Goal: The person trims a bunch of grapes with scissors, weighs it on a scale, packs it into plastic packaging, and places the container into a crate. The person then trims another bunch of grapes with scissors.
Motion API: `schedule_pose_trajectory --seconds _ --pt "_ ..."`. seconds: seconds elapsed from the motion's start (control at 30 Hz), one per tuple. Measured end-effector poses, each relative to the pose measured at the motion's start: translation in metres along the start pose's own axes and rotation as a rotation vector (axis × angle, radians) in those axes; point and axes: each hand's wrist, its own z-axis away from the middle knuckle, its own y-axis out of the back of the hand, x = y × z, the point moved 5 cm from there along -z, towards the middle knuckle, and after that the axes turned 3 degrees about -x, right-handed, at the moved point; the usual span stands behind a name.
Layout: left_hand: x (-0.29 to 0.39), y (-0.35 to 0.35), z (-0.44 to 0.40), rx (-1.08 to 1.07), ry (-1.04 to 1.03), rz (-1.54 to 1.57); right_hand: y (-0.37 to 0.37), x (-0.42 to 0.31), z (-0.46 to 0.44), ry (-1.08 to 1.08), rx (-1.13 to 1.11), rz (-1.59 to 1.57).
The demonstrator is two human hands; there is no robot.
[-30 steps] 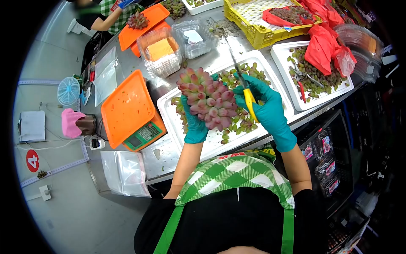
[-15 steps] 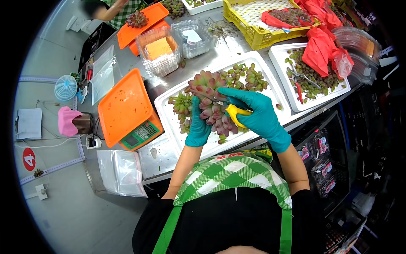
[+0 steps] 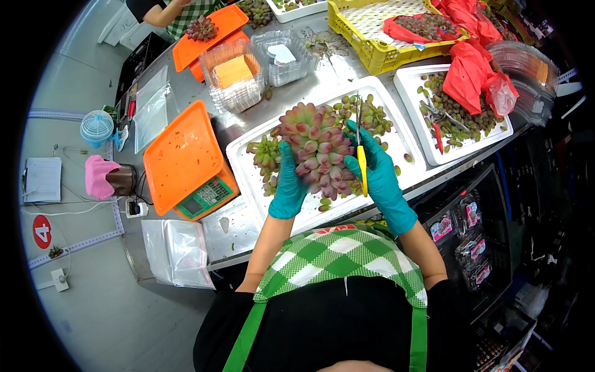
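A large pink-green succulent cluster is held over the white tray. Gloved in teal, my left hand grips its left side; part of the fingers is hidden behind the rosettes. My right hand, in a matching glove, holds yellow-handled scissors at the cluster's right side, with the blades pointing away from me. Green succulent rosettes lie in the tray left of the cluster, and more rosettes and loose leaves lie on its right.
An orange scale stands left of the tray. Clear plastic boxes sit behind it. To the right are a second white tray of leaves and a yellow crate. A co-worker's arm shows at the upper left.
My right hand has drawn back from the cluster's middle to its right side, and the scissors now point away from me. The cluster has turned, showing more rosettes.
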Motion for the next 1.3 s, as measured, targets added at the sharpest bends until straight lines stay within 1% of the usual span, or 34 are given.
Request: schedule_pose_trajectory --seconds 0.03,0.1,0.17,0.27,0.3,0.37,0.4,0.43,0.47,0.53,0.57,0.6,0.7,0.8,0.83,0.87,0.93,0.97,1.07,1.1,1.2,1.23,1.27,1.3 --pt "0.0 0.002 0.0 0.048 0.009 -0.021 0.001 -0.002 -0.001 -0.001 -0.001 0.075" --pt "0.002 0.005 -0.002 0.142 0.027 -0.066 0.008 0.003 -0.007 -0.036 0.018 -0.087" --pt "0.009 -0.01 -0.003 0.142 0.033 -0.179 0.02 0.022 -0.013 -0.067 0.004 -0.207" --pt "0.022 -0.026 -0.003 0.109 0.042 -0.355 0.031 0.068 -0.01 -0.305 -0.04 -0.661" --pt "0.029 -0.028 -0.003 0.112 0.05 -0.441 0.02 0.047 -0.005 -0.303 -0.06 -0.691" --pt "0.038 -0.028 -0.004 0.134 0.092 -0.576 0.009 0.043 -0.003 -0.402 -0.058 -0.748" --pt "0.031 -0.021 -0.002 0.149 0.097 -0.432 0.006 0.044 0.0 -0.453 -0.056 -0.777" --pt "0.019 -0.008 0.002 0.165 0.102 -0.289 -0.001 0.049 -0.006 -0.452 -0.094 -0.787" --pt "0.008 0.005 0.004 0.179 0.104 -0.148 0.0 0.048 0.0 -0.491 -0.066 -0.72" --pt "-0.003 0.003 -0.002 0.035 0.069 0.094 -0.012 0.047 -0.002 -0.494 -0.067 -0.789" --pt "-0.005 0.0 -0.002 -0.044 0.056 0.194 -0.009 0.035 0.0 -0.407 -0.126 -0.629" --pt "-0.006 -0.004 -0.003 -0.123 0.04 0.295 -0.009 0.035 -0.002 -0.38 -0.125 -0.55" --pt "-0.013 0.012 -0.003 -0.112 0.007 0.343 -0.009 0.032 -0.009 -0.303 -0.124 -0.311" --pt "-0.011 0.015 -0.004 -0.122 -0.054 0.347 -0.016 0.006 -0.013 -0.222 -0.117 -0.073" --pt "-0.011 0.016 -0.004 -0.128 -0.075 0.348 -0.016 -0.008 -0.01 -0.279 -0.077 -0.044" --pt "-0.01 0.016 -0.004 -0.135 -0.092 0.35 -0.012 -0.016 -0.01 -0.174 -0.045 0.08" --pt "-0.005 0.012 -0.004 -0.071 -0.1 0.249 -0.006 -0.035 -0.01 0.04 0.026 0.329" --pt "-0.005 0.017 -0.003 -0.05 -0.111 0.201 -0.007 -0.046 -0.007 0.089 0.04 0.293" --pt "-0.007 0.032 0.004 0.052 -0.119 0.082 -0.006 -0.049 -0.001 0.06 0.009 0.41" --pt "-0.006 0.032 0.005 0.091 -0.119 0.047 -0.011 -0.055 0.002 0.104 -0.01 0.408" --pt "0.001 0.023 0.01 0.162 -0.128 -0.009 -0.019 -0.053 0.007 0.114 -0.047 0.384" --pt "0.0 0.024 0.012 0.179 -0.135 0.0 -0.022 -0.055 0.009 0.14 -0.02 0.583" --pt "0.0 0.026 0.014 0.194 -0.141 0.007 -0.024 -0.049 0.01 0.232 -0.006 0.697" --pt "-0.001 0.028 0.015 0.21 -0.146 0.014 -0.032 -0.053 0.011 0.265 0.001 0.869"
